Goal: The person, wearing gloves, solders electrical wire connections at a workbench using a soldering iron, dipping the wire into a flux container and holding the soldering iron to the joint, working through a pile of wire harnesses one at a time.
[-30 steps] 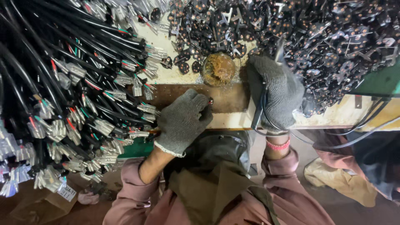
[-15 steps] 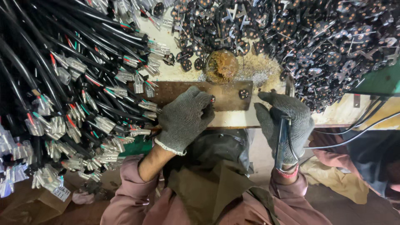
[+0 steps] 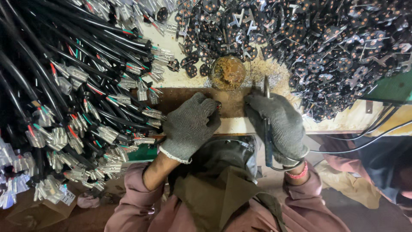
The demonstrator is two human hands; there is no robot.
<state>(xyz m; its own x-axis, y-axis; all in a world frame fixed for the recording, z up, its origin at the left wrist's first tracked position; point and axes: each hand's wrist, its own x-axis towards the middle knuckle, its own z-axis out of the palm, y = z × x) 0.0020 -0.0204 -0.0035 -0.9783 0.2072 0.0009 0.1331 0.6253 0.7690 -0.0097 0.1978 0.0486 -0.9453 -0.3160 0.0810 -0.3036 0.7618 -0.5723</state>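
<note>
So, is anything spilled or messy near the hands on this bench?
Yes. Pale gritty residue is scattered on the bench around the small round tin of brown paste, just beyond the right gloved hand. It looks like spilled crumbs or filings; nothing else stands out.

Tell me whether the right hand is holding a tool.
Yes: the gloved right hand grips a slim dark tool, tip pointing towards the small pot.

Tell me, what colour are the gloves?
Grey knit gloves, seen clearly in the head view.
</note>
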